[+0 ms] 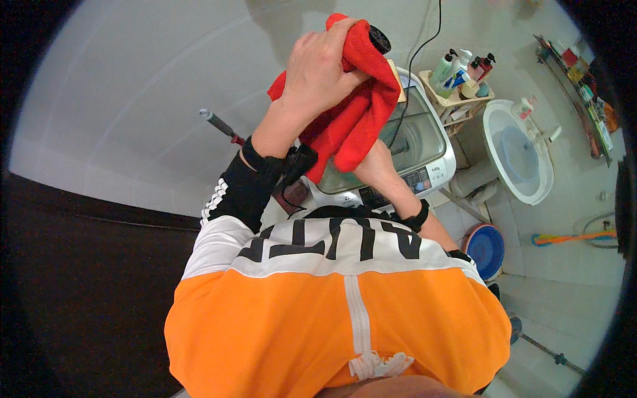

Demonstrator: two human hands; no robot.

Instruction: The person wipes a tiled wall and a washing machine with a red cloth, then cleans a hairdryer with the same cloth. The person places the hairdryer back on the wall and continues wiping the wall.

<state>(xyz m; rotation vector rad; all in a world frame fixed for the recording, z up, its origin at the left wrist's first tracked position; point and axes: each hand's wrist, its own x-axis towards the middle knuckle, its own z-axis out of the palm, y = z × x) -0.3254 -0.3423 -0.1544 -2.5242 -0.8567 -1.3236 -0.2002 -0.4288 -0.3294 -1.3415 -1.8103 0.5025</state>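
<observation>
My left hand (318, 69) grips a red cloth (366, 107), thumb and fingers pressed into its folds. The cloth hangs down in bunched lengths above a top-loading washing machine (438, 174) with a see-through lid. From behind the cloth's upper edge pokes the round, black, grille-like end of an object (379, 40); the rest of it is hidden. My right hand (375, 164) is lower down, against the underside of the cloth, its fingers covered. A black cord (410, 74) drops from the top of the view to near my right hand.
Pump bottles (443, 74) stand on a cream rack (455, 102) beside a white washbasin (545, 184). A cluttered wall shelf (572, 82) is at the far right. A blue basin (483, 252) sits low at right. A dark-gripped handle (217, 123) sticks up at left.
</observation>
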